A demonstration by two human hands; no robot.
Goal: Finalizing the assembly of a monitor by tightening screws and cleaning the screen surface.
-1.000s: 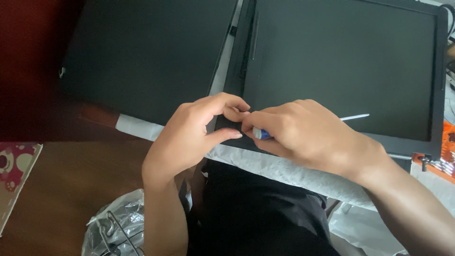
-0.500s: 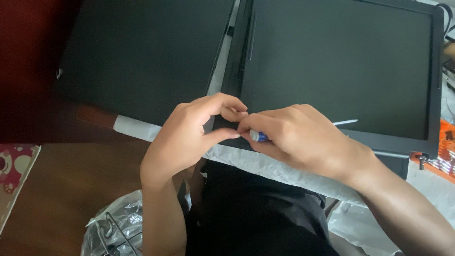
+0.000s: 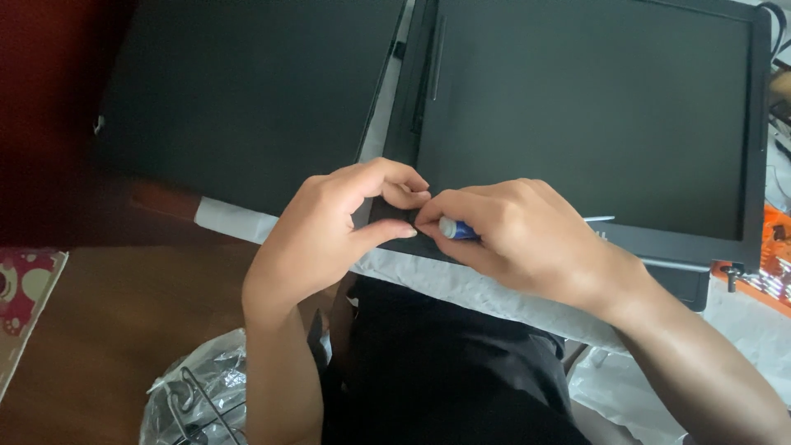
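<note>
Right hand (image 3: 527,239) is curled, knuckles up, fingers closed tight around a slim screwdriver (image 3: 456,229) with a blue and white handle; only the rounded butt end shows between thumb and forefinger, and a thin pale metal shaft (image 3: 600,219) emerges on the far side of the fist, lying flat; left hand (image 3: 338,227) is arched beside it, thumb and forefinger pinched together just left of the grip, fingertips touching the right hand's fingertips; what the left hand pinches, if anything, cannot be told; both hands sit at the lower left corner of a flat black monitor (image 3: 593,115), matt dark screen within a smooth plastic frame, lying face up directly beyond the grip; a second dark rectangular panel (image 3: 247,91), matt, lies to the left of the grip, edge nearly meeting the monitor; beneath both, just below the grip, a white crinkled sheet (image 3: 461,284) covers a brown wooden table (image 3: 107,330); both forearms angle upward toward the grip.
</note>
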